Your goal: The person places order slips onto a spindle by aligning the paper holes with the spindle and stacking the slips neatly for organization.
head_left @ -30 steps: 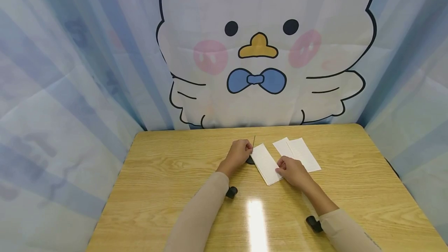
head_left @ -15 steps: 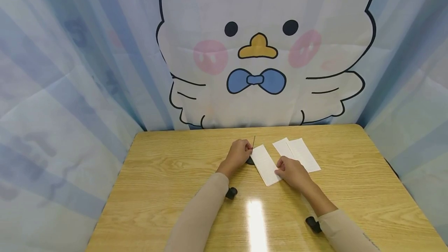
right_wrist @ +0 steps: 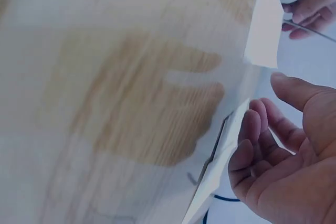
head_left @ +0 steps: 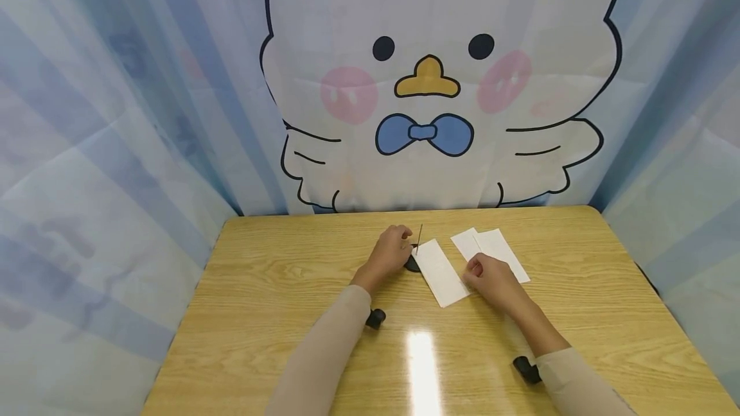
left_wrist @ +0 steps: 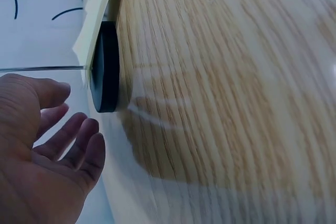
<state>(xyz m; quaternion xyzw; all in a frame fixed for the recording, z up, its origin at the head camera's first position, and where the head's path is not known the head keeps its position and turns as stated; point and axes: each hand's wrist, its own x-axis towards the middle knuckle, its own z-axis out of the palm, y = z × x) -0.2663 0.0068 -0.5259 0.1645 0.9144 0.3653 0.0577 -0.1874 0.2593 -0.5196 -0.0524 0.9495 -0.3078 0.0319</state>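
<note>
Wood-grain table [head_left: 277,275], cartoon curtain [head_left: 370,175] behind. White paper [head_left: 444,275] just got let go: left hand [head_left: 388,250] relaxed by the spike stand [head_left: 412,264], right hand [head_left: 493,280] loosely curled, empty. It's unheld now, just right of lower center, corner at the stand; can't tell if pierced.

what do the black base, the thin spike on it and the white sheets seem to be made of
Black base: plastic or painted metal, hard to tell; it looks smooth and rigid with a thick edge.
Thin spike: probably metal, being slender and straight, with a faint sheen in the left wrist view.
White sheets: likely paper, matt, thin and flat with crisp corners.
</note>
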